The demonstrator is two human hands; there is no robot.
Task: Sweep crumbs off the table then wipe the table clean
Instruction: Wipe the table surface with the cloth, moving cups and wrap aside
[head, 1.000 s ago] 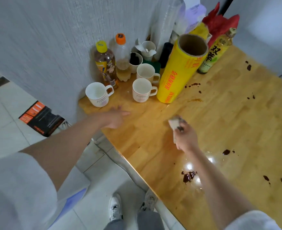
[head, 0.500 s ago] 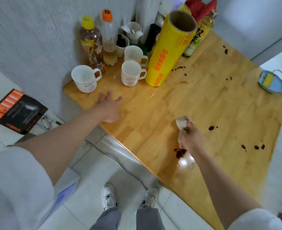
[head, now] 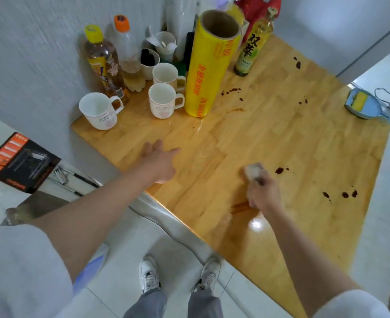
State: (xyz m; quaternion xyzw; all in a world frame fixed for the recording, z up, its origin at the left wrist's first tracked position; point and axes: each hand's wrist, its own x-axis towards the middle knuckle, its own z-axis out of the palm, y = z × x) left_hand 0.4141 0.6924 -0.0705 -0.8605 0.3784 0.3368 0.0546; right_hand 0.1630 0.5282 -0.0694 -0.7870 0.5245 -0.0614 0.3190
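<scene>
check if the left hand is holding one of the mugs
No, the left hand rests open on the table, apart from the mugs.

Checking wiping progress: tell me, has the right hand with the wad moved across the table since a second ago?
Yes. The right hand has moved away from the yellow roll, toward the table's near edge.

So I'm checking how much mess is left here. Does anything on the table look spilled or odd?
Yes. Dark red-brown splatters dot the wooden table: by the yellow roll, near the far edge, and at the right. A smeared streak lies beside the right hand, which grips a wad of tissue.
</scene>
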